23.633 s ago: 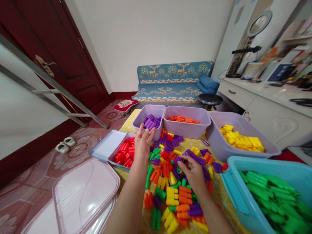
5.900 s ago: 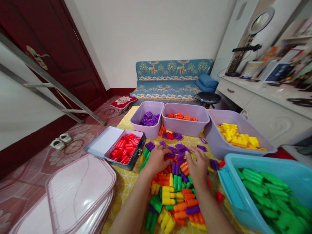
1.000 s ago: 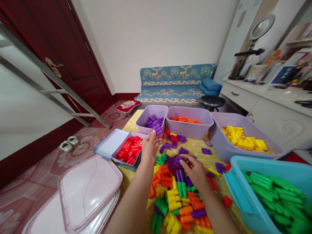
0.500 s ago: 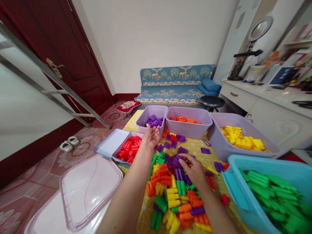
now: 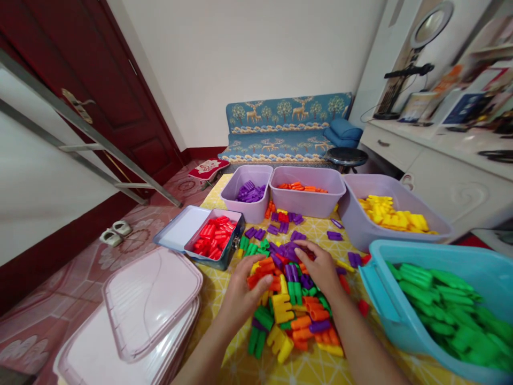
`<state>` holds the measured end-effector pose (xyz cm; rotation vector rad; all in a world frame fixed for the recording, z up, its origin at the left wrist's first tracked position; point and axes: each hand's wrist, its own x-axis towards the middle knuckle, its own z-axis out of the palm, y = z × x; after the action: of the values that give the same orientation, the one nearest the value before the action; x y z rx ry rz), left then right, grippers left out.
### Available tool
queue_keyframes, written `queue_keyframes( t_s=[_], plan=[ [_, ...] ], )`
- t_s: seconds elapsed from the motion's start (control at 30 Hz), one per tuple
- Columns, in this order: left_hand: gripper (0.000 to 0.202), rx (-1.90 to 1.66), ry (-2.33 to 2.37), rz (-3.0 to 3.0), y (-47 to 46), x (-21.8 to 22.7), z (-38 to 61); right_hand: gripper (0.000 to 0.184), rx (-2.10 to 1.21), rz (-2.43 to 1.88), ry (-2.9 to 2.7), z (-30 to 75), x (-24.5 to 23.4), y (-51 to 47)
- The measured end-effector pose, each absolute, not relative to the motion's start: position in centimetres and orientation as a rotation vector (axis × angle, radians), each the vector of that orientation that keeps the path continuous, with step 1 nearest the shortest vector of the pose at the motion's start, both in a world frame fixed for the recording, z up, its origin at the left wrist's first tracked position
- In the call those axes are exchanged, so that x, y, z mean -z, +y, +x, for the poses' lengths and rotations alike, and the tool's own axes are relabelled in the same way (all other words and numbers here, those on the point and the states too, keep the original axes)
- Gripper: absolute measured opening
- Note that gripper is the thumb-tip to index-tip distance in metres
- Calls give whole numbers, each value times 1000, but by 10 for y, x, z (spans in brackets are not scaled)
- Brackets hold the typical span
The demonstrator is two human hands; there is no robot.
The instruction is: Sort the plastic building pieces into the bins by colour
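Note:
A mixed pile of plastic building blocks point(image 5: 282, 307), in orange, yellow, green, purple and red, lies in front of me. My left hand point(image 5: 247, 286) is over its left side, thumb and fingers apart around some orange blocks point(image 5: 264, 266), without a grip on them. At the far side of the pile my right hand point(image 5: 320, 267) pinches a purple block point(image 5: 289, 250) between thumb and fingertips; other purple blocks lie close by and partly merge with it. Behind the pile, purple blocks point(image 5: 250, 191) fill the bottom of a lilac bin point(image 5: 256, 213).
Another lilac bin point(image 5: 306, 203) holds orange blocks, a larger one point(image 5: 395, 235) yellow. At right, a turquoise tub point(image 5: 385, 305) contains green blocks. Red blocks lie in a hinged box point(image 5: 214, 262) at left. Stacked lids point(image 5: 154, 299) occupy the near left. Yellow patterned cloth point(image 5: 216, 299) covers the table.
My left hand has come back from the lilac bin of purple blocks to the pile. My right hand stays near the purple blocks. The view has shifted slightly.

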<state>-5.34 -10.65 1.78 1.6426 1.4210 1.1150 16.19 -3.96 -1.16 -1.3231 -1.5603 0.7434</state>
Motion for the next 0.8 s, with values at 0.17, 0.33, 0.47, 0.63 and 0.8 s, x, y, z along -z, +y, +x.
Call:
queue_keyframes(
  t_s=[0.17, 0.33, 0.47, 0.63, 0.8],
  plan=[
    [108, -874, 1566, 2038, -156, 5, -72, 45, -591, -1353, -1736, 171, -12, -68],
    [123, -655, 1700, 2143, -188, 30, -78, 88, -467, -1554, -1880, 193, 12, -147],
    [120, -599, 1706, 2108, -191, 38, -70, 112, -260, -1685, -1953, 211, 51, -192],
    [126, -593, 1574, 2073, -161, 33, -60, 110, -332, -1671, -1975, 207, 54, -171],
    [125, -718, 1424, 1984, -127, 22, -49, 96, -566, -1557, -1925, 191, 39, -129]
  ],
)
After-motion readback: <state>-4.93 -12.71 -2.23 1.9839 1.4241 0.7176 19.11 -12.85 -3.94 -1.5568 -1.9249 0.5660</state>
